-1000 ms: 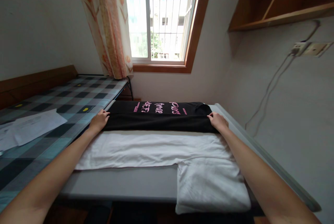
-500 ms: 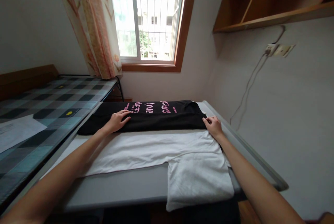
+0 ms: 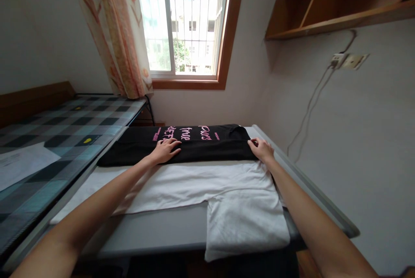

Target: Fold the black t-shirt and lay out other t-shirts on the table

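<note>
A black T-shirt (image 3: 207, 151) with pink and white lettering lies folded lengthwise across the far part of a grey table (image 3: 152, 232). My left hand (image 3: 164, 150) rests on its folded edge near the lettering, fingers stretched out. At the shirt's right end, my right hand (image 3: 262, 149) pinches the black fabric between thumb and fingers. A white T-shirt (image 3: 181, 185) is spread on the nearer side, partly under the black one. Its sleeve (image 3: 248, 222) hangs over the table's front edge.
A bed with a checked mattress (image 3: 103, 118) stands along the left, with a sheet of paper (image 3: 26, 161) on it. Ahead are a window (image 3: 191, 27) and a flowered curtain (image 3: 113, 31). Wooden shelves (image 3: 350, 20) and a socket with cables (image 3: 337, 59) are on the right wall.
My left hand has slid right along the black T-shirt towards the middle. My right hand has shifted slightly left, still pinching the shirt's end.
</note>
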A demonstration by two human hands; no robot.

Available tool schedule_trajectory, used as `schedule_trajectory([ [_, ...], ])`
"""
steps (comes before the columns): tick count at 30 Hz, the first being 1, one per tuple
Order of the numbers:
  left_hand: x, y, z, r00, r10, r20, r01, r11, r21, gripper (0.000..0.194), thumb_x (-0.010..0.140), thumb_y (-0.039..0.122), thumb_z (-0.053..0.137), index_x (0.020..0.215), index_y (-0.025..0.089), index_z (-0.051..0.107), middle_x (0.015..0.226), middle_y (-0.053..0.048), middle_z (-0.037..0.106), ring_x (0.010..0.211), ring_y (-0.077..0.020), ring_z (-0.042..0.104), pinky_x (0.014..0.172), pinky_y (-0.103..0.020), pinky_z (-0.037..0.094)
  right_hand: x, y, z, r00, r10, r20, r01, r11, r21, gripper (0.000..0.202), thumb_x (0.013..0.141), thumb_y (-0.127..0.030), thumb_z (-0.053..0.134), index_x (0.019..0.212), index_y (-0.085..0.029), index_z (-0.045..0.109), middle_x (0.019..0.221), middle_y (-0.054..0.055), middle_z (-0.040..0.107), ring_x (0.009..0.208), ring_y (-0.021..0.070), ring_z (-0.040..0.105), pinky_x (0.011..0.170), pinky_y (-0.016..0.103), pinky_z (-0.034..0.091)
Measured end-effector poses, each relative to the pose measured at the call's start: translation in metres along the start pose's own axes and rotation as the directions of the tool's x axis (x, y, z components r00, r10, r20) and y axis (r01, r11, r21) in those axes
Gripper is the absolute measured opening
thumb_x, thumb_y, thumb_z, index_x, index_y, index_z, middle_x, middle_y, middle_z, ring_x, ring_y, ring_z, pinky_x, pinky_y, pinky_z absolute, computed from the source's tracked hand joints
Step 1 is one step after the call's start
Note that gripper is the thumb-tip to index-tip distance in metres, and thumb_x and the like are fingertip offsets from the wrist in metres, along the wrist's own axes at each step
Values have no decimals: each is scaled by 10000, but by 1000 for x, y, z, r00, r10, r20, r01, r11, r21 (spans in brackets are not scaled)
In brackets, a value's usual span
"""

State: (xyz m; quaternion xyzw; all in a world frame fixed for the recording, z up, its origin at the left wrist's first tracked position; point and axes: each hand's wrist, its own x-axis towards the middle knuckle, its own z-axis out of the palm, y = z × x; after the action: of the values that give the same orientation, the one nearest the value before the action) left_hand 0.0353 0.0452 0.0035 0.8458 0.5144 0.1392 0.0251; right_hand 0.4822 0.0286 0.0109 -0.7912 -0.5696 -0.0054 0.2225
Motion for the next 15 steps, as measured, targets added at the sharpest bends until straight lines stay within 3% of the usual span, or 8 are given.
schedule_trajectory([
  [3, 16, 3, -5, 987, -147, -64, 145, 989, -38, 376, 938, 440, 447, 1201, 240, 626, 1263, -116, 609, 1182, -302, 532, 978, -494, 368, 21, -6, 1, 996, -27, 89, 20, 997, 70, 344, 857, -479, 522, 1035, -254, 712, 1047, 89, 686, 1033, 268, 593, 862, 369, 446],
  [6, 31, 1, -5, 964, -258, -72, 253, 965, -70, 341, 908, 484, 499, 1013, 222, 690, 1091, -111, 679, 1105, -307, 565, 931, -490, 383, 37, -7, 4, 984, -70, 161, 52, 992, 118, 245, 815, -396, 593, 910, -215, 728, 956, 77, 711, 945, 223, 622, 817, 313, 460],
  [11, 38, -6, 7, 965, -233, -120, 233, 972, -12, 307, 867, 490, 574, 912, 205, 680, 1064, -126, 660, 1103, -324, 543, 920, -489, 374, 46, -7, 8, 978, -158, 136, 125, 966, 225, 264, 815, -393, 591, 889, -169, 708, 856, 85, 718, 818, 189, 637, 744, 278, 474],
  [15, 33, -4, 11, 959, -234, -163, 238, 971, 5, 283, 896, 456, 548, 956, 203, 658, 1117, -138, 631, 1125, -332, 525, 935, -497, 361, 40, -16, 10, 985, -38, 167, 22, 995, 97, 226, 861, -368, 552, 928, -202, 689, 939, 83, 716, 881, 215, 637, 794, 341, 463],
])
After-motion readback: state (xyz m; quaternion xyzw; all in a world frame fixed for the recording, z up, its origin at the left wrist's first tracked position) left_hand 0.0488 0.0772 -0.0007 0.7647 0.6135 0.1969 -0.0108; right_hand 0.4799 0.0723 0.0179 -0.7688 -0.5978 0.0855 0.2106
